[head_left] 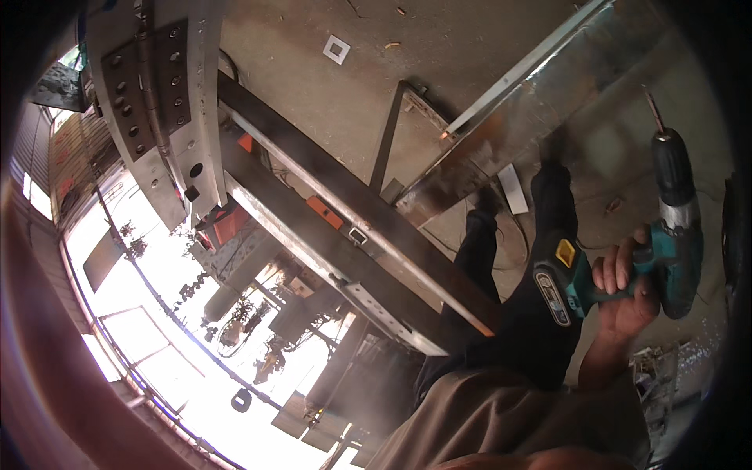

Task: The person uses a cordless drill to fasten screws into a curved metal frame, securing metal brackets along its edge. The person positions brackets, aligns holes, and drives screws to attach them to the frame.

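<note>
My right hand [630, 309] is closed round the grip of a teal and black cordless drill [680, 270], on the right side of the head view. A thin drill bit [654, 110] sits in its black chuck, pointing toward the top of the picture and touching nothing. The battery end [554, 282], with a yellow patch, hangs near my dark trouser leg. My left hand is out of view. At the upper left stands a grey metal piece [205, 78] with a long hinge [153, 86] and several holes along its leaves.
Two long steel bars [376, 239] run diagonally across the middle, with an orange tool [324, 211] between them. A wide steel beam [501, 125] slants at the upper right. A square white plate [337, 49] lies on the concrete floor. Metal scraps [658, 376] lie at the lower right.
</note>
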Motion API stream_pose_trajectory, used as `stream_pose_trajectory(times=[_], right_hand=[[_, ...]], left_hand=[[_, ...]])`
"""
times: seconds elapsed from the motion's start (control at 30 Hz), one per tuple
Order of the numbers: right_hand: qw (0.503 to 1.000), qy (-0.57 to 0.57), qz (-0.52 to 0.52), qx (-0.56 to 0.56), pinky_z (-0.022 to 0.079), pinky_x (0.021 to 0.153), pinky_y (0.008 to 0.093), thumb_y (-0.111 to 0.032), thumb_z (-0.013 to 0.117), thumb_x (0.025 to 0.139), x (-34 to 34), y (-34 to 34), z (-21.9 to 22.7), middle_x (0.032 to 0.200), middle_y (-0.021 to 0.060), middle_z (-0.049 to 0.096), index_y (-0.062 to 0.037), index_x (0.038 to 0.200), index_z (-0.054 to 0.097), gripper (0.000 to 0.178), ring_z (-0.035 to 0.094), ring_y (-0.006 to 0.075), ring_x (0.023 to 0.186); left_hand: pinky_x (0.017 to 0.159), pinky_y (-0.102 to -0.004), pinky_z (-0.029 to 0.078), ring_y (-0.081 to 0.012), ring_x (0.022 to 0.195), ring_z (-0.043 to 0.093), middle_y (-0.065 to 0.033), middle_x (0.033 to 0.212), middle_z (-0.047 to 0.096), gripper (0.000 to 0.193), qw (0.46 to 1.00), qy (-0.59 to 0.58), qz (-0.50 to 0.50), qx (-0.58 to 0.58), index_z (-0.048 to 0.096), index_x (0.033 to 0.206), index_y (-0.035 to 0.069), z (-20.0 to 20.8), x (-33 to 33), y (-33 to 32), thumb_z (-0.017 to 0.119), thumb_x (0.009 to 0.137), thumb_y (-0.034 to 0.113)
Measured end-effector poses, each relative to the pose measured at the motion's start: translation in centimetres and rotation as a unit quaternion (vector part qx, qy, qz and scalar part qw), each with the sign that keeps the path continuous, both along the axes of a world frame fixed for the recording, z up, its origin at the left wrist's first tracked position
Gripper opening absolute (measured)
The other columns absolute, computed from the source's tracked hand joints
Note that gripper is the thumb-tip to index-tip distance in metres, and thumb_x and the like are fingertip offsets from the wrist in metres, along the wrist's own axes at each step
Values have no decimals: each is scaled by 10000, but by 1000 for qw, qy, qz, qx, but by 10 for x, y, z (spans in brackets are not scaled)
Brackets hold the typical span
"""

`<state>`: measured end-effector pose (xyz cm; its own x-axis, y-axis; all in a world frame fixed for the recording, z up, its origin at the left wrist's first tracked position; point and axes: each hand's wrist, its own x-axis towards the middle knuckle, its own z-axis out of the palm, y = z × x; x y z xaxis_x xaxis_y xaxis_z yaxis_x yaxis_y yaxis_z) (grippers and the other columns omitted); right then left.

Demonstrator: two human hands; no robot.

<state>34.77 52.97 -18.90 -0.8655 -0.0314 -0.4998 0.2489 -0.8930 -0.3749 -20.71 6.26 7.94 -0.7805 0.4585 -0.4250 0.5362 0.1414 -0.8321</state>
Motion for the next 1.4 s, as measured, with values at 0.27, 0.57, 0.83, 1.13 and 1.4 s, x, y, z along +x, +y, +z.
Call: stream_pose_trajectory(times=[0.27, 0.57, 0.83, 1.13, 1.4], right_hand=[[997, -7, -65, 29, 421, 662, 296, -259, 747, 929, 25, -13, -37, 850, 11, 528, -38, 1439, 365, 675, 515, 119, 745], [997, 0, -61, -52, 420, 695, 304, -249, 693, 949, 70, -12, -60, 879, 3, 568, -35, 1521, 317, 717, 536, 128, 722], [997, 34, -63, -8, 430, 694, 296, -214, 654, 978, 60, -27, -75, 877, 1, 548, -39, 1531, 293, 683, 521, 129, 744], [993, 16, -58, -106, 448, 792, 340, -278, 629, 1002, 97, -20, -98, 992, 62, 578, -28, 1542, 348, 659, 544, 189, 865], [989, 99, -60, -90, 502, 930, 365, -219, 540, 1063, 72, -27, -97, 1080, 140, 648, -45, 1562, 348, 562, 641, 238, 1028]], left_hand=[[958, -438, 532, -365, 1129, 689, -209, 1194, 721, 414, 999, 12, -24, -39, 654, 1248, 10, 24, 24, -12, 627, 986, 330], [977, -431, 530, -358, 1153, 681, -206, 1213, 718, 405, 996, 17, -43, -72, 650, 1262, 6, 55, 34, -18, 622, 996, 310], [993, -425, 527, -353, 1175, 674, -202, 1231, 715, 398, 994, 23, -53, -97, 647, 1275, 2, 82, 47, -23, 618, 1004, 291], [1011, -418, 525, -347, 1200, 667, -199, 1250, 712, 389, 990, 32, -61, -121, 644, 1289, -3, 108, 66, -24, 614, 1013, 271], [1027, -412, 523, -342, 1221, 660, -195, 1268, 709, 383, 989, 42, -67, -126, 640, 1301, -7, 128, 81, -28, 610, 1022, 253]])
